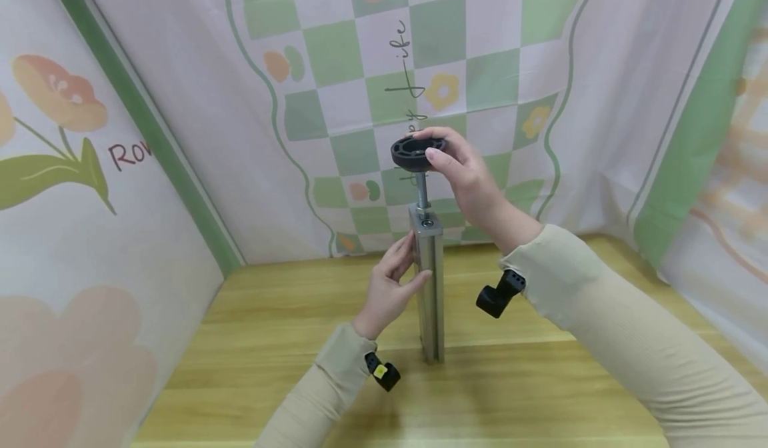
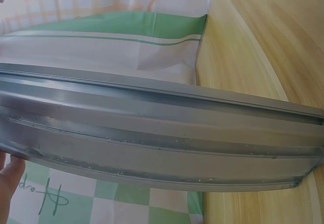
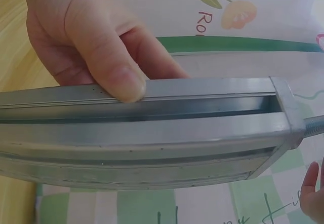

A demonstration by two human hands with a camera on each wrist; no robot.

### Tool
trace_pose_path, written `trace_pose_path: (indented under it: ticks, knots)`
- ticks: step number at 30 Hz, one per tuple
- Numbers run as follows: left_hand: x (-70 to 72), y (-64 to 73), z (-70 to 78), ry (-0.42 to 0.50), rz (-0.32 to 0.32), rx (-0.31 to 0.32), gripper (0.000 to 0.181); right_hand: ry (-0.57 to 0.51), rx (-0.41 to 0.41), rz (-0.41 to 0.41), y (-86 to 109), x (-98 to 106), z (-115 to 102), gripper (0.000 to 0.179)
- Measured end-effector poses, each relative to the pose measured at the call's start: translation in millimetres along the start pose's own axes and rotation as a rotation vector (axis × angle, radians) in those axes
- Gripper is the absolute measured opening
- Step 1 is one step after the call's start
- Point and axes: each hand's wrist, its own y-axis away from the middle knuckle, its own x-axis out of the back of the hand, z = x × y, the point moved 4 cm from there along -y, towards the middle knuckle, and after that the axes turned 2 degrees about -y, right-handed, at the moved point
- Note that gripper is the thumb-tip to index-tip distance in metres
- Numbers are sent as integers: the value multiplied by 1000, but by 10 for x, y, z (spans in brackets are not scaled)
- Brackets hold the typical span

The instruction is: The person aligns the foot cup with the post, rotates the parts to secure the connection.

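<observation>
A slotted aluminium profile [image 1: 431, 301] stands upright on the wooden table, capped by a metal end plate [image 1: 425, 221]. From that plate a threaded rod [image 1: 422, 188] rises to a round black leveling foot [image 1: 407, 161], its ribbed hollow side facing up. My right hand [image 1: 471, 178] pinches the foot's rim between thumb and fingers. Lower down, my left hand [image 1: 390, 291] grips the upper part of the profile, its thumb on the near side; the right wrist view shows that thumb [image 3: 124, 82] against the slotted edge. Grooves run along the profile [image 2: 152, 127] in the left wrist view.
The wood-grain table [image 1: 270, 361] extends around the profile's base. Behind it hangs a green-and-white checked curtain [image 1: 384, 95], with a flowered curtain [image 1: 72, 235] at left. Black wrist cameras [image 1: 501, 293] hang below both sleeves.
</observation>
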Motion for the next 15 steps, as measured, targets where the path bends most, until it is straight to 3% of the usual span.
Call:
trace_pose_path:
  ticks: [15]
  knots:
    - [1,-3,-6,3,-4,-2,60,155,-95,116,43,11,-80,26]
